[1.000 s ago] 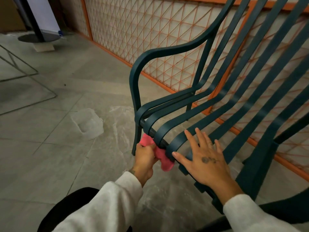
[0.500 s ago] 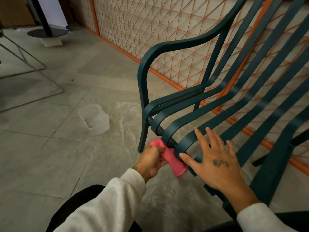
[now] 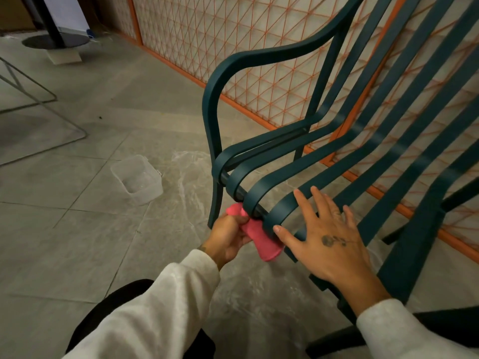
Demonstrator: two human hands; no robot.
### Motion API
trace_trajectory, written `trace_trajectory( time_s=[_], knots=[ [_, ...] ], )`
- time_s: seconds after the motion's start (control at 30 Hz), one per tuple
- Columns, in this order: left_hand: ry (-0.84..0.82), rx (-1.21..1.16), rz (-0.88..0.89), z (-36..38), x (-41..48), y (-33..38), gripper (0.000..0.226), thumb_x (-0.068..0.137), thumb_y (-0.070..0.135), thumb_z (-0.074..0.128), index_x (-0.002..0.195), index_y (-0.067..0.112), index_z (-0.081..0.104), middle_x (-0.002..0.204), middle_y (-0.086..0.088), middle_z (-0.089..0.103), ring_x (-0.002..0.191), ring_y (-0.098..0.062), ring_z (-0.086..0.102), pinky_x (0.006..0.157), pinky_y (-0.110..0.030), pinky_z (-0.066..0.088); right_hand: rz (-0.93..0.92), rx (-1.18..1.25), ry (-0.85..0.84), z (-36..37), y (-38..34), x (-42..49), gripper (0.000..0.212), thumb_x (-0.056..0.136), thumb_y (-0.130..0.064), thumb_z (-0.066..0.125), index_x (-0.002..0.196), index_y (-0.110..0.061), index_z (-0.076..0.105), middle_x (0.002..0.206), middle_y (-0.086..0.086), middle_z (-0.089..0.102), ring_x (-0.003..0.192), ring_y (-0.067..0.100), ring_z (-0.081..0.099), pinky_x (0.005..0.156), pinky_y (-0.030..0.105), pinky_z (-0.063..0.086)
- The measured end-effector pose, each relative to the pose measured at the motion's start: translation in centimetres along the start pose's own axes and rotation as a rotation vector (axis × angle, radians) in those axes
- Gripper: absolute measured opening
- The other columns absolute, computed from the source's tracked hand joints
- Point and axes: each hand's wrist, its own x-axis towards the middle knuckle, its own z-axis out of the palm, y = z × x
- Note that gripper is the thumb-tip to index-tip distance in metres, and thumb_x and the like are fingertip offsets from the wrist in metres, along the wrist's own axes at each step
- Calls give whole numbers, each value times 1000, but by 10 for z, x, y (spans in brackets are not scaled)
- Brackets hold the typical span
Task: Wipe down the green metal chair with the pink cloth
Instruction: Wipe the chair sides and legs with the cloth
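Note:
The green metal chair fills the right half of the view, its curved slats running down to a front crossbar. My left hand is shut on the pink cloth, which is pressed against the underside of the curled slat ends at the chair's front edge. My right hand lies flat with fingers spread on the seat slats just right of the cloth, holding nothing.
A clear plastic tub stands on the tiled floor left of the chair. An orange lattice screen runs behind the chair. A thin wire frame and a round black stand base sit at the far left.
The cloth has shifted a little along the front edge under the slat ends, with more of it hanging below. The view has moved closer; my right hand stays on the slats.

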Motion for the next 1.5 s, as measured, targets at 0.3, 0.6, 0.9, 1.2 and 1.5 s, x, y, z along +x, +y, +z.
trace_trajectory(
  time_s=[0.3, 0.6, 0.9, 1.2, 1.5],
  knots=[
    [95, -51, 193, -4, 20, 21, 28, 93, 0, 39, 98, 17, 60, 75, -7, 61, 67, -23, 58, 51, -28, 54, -6, -25, -15, -1, 1, 0, 85, 84, -81, 24, 152, -41, -8, 164, -3, -6, 151, 20, 0, 121, 50, 3],
    [175, -89, 246, -12, 33, 48, 29, 94, -2, 36, 90, 17, 56, 73, -10, 51, 51, -16, 53, 49, -27, 46, -15, -38, -10, -1, 1, -1, 87, 82, -83, 20, 152, -41, -10, 164, -2, -5, 151, 19, 0, 121, 50, 4],
    [216, -56, 353, -19, 36, 74, 53, 96, -6, 31, 132, 23, 56, 97, -11, 72, 64, -20, 64, 63, -36, 56, -18, -27, -18, -4, 0, -1, 84, 84, -82, 14, 152, -40, -10, 164, -2, -5, 151, 20, 1, 121, 50, 2],
    [228, -123, 321, -22, 31, 78, 49, 96, -5, 37, 135, 19, 56, 121, -14, 68, 106, -31, 66, 94, -47, 55, -15, -36, -20, -3, -1, 1, 86, 82, -84, 12, 152, -40, -11, 164, -2, -5, 151, 21, 2, 121, 51, 3],
    [265, -143, 238, -10, 16, 67, 43, 97, -6, 37, 130, 16, 56, 103, -14, 68, 83, -25, 67, 52, -30, 59, -13, -34, -34, -3, -1, 1, 87, 81, -85, 10, 151, -40, -13, 164, -1, -7, 151, 21, 1, 121, 51, 1]
  ],
)
